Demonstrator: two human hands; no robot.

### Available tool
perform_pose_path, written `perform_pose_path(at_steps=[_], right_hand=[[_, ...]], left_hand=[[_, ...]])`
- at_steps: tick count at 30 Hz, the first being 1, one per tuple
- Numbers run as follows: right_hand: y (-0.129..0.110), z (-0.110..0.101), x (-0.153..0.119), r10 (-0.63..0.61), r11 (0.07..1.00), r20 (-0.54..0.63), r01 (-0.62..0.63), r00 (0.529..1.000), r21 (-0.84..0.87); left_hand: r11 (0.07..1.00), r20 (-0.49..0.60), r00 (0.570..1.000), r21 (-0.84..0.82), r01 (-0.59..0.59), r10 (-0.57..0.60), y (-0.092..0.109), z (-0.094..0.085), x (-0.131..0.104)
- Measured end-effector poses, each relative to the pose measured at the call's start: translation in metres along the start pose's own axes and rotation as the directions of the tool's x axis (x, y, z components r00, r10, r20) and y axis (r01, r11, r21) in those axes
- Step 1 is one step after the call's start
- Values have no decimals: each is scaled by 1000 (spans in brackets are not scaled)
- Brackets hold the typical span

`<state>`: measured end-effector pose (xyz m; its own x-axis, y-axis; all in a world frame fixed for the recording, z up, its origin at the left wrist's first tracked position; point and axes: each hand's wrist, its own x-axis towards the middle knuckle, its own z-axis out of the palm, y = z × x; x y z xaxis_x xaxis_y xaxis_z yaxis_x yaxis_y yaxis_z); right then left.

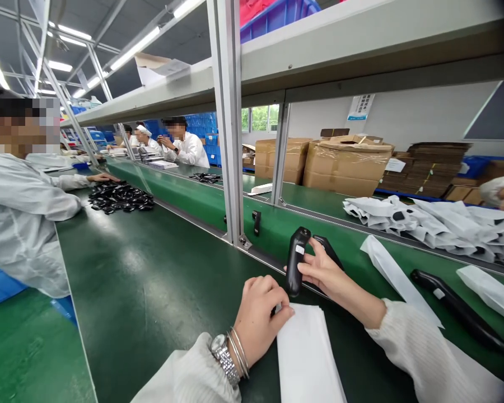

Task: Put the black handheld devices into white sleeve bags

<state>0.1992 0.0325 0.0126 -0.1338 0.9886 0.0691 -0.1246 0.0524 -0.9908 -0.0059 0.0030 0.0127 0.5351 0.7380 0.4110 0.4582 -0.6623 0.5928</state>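
In my right hand (327,271) is a black handle-shaped part (294,263) with a small white label, held nearly upright between thumb and fingers. My left hand (258,316), with a watch and bangles at the wrist, pinches the top edge of a flat white sleeve (306,352) lying on the green bench. The lower end of the black part is just above that edge, close to my left fingertips. Behind my right hand lies a second black part (328,252), partly hidden. Farther right, a longer-looking black part (460,310) rests between white sleeves (397,277).
A small black part (256,223) sits on the green belt beyond a metal post (229,123). White-sleeved parts (441,224) are heaped at right. Black parts (120,197) are piled left, near a co-worker (21,201). A shelf (361,53) hangs overhead; cartons (344,165) stand behind.
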Motion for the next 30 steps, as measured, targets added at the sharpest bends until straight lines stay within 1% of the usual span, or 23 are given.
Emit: perform_pose_path(at_steps=[1, 2, 5, 9, 12, 14, 16, 18, 19, 20, 21, 22, 23, 24, 25, 26, 27, 28, 29, 30], right_hand=[[-3, 2, -9, -1, 997, 15, 0, 1000, 72], [-6, 4, -16, 0, 995, 18, -2, 1000, 98], [-7, 8, -26, -23, 996, 18, 21, 1000, 90], [3, 11, -30, -58, 994, 16, 57, 998, 92], [8, 18, -35, -87, 995, 52, 84, 995, 61], [9, 26, -40, -57, 998, 115, 55, 992, 17], [8, 34, -46, -3, 1000, 217, 9, 976, -26], [6, 41, -51, 69, 998, 354, -61, 933, -35], [5, 43, -53, 102, 995, 393, -96, 914, -33], [4, 44, -54, 126, 992, 399, -123, 908, -32], [2, 43, -54, 139, 990, 364, -135, 921, -36], [-1, 40, -52, 130, 991, 284, -122, 950, -48], [-5, 35, -48, 95, 994, 177, -84, 980, -69], [-9, 27, -42, 41, 995, 70, -34, 997, -96], [-15, 17, -35, -21, 991, -28, 17, 999, -131], [-20, 6, -25, -88, 980, -123, 63, 988, -191], [-26, -8, -14, -159, 959, -208, 100, 965, -265], [-32, -22, -2, -233, 922, -285, 118, 930, -368], [-36, -36, 11, -304, 867, -350, 105, 886, -487], [-40, -50, 23, -350, 829, -392, 87, 851, -552]], left_hand=[[1000, -13, 1000, -10, 5, -6, 0, 0, 0], [1000, -25, 1000, -23, 9, -10, 0, 0, 0], [997, -35, 999, -82, 5, -8, 2, 0, -1], [990, -32, 999, -140, -34, 30, 9, -1, -3], [985, -58, 997, -164, -59, 50, 14, -2, -5], [981, -97, 995, -189, -47, 30, 16, -3, -6], [973, -151, 988, -229, -7, -29, 16, -3, -6], [958, -198, 975, -285, 45, -104, 14, -3, -4], [948, -213, 967, -312, 66, -138, 12, -2, -2], [939, -221, 961, -333, 84, -165, 9, -1, -1], [935, -224, 957, -341, 100, -184, 6, -1, 1], [935, -221, 955, -334, 116, -198, 2, -1, 2], [940, -215, 954, -311, 137, -210, -1, 0, 4], [948, -202, 954, -275, 161, -221, -4, -1, 4], [955, -181, 956, -229, 188, -232, -8, -1, 5], [959, -150, 958, -180, 218, -246, -10, -1, 5], [961, -110, 959, -129, 246, -260, -12, -2, 5], [960, -66, 959, -82, 268, -274, -14, -2, 4], [958, -25, 958, -41, 284, -285, -14, -3, 3], [956, 13, 956, -8, 292, -292, -15, -3, 3]])
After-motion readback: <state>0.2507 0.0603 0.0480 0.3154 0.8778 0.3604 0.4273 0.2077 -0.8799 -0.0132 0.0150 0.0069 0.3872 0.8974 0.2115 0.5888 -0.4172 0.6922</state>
